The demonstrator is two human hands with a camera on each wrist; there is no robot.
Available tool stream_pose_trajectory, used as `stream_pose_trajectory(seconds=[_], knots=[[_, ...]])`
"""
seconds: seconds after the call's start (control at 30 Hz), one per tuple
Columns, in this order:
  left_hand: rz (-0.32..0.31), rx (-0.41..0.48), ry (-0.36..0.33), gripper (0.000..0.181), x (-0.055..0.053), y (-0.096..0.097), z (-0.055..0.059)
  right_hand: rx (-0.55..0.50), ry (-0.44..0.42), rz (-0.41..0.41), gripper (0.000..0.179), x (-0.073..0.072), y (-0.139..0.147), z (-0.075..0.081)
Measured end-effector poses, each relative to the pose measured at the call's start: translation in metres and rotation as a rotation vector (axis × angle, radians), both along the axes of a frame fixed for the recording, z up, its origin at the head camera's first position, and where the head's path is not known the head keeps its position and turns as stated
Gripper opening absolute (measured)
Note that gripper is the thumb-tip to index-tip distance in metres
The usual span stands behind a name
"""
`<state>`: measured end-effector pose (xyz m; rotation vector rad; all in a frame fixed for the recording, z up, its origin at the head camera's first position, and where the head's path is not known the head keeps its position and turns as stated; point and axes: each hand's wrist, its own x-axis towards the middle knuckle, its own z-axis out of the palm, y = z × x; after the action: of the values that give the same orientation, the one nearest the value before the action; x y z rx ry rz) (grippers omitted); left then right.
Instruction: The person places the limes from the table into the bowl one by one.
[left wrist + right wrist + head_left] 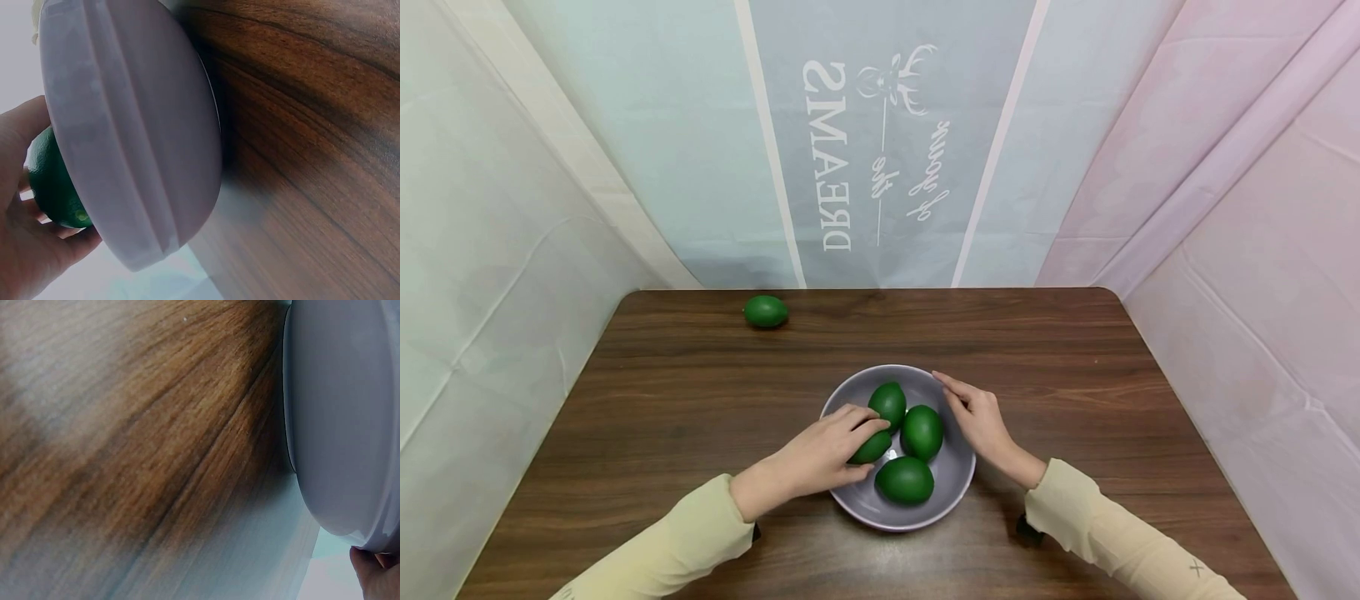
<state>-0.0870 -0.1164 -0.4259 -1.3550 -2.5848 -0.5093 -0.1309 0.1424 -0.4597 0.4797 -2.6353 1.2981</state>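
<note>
Lime (871, 448) in the bowl (951, 479): your left hand (820, 457) has it in its grip; your right hand (979, 419), fingers straight, steadies the rim. Next, lift clear of neighbouring limes.

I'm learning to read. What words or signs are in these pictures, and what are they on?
"DREAMS", on the backdrop behind the table, printed sideways and mirrored.
"the", on the same backdrop, small script beside a thin line.
"of your", on the same backdrop, script, mirrored.
A deer-head sign, above those words.
A small "x" mark, on the right sleeve.
No writing on the bowl or the limes.
</note>
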Motion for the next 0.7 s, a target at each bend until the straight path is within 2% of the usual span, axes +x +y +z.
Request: stream_pose_trajectory(seconds=[0.47, 0.7], knots=[[0.022, -0.090, -0.043, 0.050, 0.0006, 0.0045, -0.0026, -0.013, 0.025, -0.005, 0.028, -0.0004, -0.0002, -0.0010], [0.017, -0.106, -0.022, 0.050, 0.0001, 0.0066, -0.0050, -0.012, 0.022, -0.001, 0.029, 0.0001, -0.0006, 0.0004]])
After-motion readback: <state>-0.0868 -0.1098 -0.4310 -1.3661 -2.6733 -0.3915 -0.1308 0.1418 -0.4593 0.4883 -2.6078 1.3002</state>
